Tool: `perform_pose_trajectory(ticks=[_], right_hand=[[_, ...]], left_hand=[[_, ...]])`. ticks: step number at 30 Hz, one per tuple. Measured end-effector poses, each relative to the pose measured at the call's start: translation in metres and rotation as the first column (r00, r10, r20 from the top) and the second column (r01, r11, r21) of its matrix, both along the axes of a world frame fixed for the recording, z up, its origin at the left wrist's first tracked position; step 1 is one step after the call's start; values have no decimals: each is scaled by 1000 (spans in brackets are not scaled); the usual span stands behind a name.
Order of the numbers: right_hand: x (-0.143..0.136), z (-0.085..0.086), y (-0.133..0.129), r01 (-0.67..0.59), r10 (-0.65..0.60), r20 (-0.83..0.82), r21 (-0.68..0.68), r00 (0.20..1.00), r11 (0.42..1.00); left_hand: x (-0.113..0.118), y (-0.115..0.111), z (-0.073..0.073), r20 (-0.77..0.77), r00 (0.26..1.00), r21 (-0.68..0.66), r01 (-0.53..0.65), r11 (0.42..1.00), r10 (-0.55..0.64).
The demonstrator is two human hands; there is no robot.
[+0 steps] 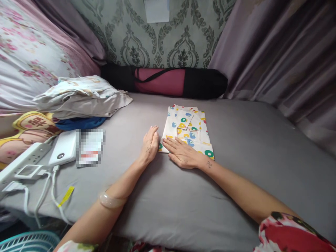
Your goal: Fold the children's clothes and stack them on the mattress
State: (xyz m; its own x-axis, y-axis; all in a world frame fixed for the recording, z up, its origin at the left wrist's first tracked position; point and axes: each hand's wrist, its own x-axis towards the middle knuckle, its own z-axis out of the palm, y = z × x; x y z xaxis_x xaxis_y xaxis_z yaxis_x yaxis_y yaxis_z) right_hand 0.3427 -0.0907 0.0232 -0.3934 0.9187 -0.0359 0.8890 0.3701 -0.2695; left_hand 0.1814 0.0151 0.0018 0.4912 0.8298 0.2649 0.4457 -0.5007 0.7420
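Note:
A white child's garment with colourful prints lies folded on the grey bed sheet, its sleeves laid inward over the body. Flat across its near edge rests my right hand, fingers stretched out and pointing left. My left hand stands on its edge at the garment's left side, fingers straight and close together. Whether the left hand touches the cloth I cannot tell. Neither hand grips anything. The garment's near left part is partly covered by my right hand.
Behind lies a long black and maroon bag against the patterned wall. Crumpled pale clothes are heaped at the left. Closer in are a white power bank, a power strip with cables, and a blurred-out packet. A blue fan stands below.

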Motion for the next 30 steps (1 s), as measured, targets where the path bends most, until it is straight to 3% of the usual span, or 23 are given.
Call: perform_pose_trajectory(ticks=[6, 10, 15, 20, 22, 25, 27, 30], right_hand=[[-10, 9, 5, 27, -26, -20, 17, 999, 1000], [-23, 4, 10, 4, -1, -53, 63, 999, 998], [-27, 2, 10, 23, -20, -104, 25, 994, 999], [-15, 11, -9, 149, -147, -75, 28, 986, 988], [-5, 11, -24, 203, -201, -38, 59, 979, 977], [11, 7, -45, 270, -271, 7, 73, 963, 960], [19, 3, -54, 298, -300, 31, 63, 953, 953], [25, -3, -58, 306, -308, 55, 36, 950, 951]], left_hand=[[1, -1, 1, 2, 1000, -35, 17, 999, -17], [0, -2, 3, 43, 999, -60, 13, 998, -10], [1, -5, 5, 36, 998, -70, 46, 997, -43], [0, -11, 5, -93, 989, 59, 125, 990, -119], [1, -16, 6, -184, 967, 175, 210, 962, -177], [5, -26, 7, -339, 897, 307, 390, 868, -283], [8, -32, 4, -433, 846, 332, 472, 817, -312], [11, -35, -3, -556, 765, 283, 543, 791, -326]])
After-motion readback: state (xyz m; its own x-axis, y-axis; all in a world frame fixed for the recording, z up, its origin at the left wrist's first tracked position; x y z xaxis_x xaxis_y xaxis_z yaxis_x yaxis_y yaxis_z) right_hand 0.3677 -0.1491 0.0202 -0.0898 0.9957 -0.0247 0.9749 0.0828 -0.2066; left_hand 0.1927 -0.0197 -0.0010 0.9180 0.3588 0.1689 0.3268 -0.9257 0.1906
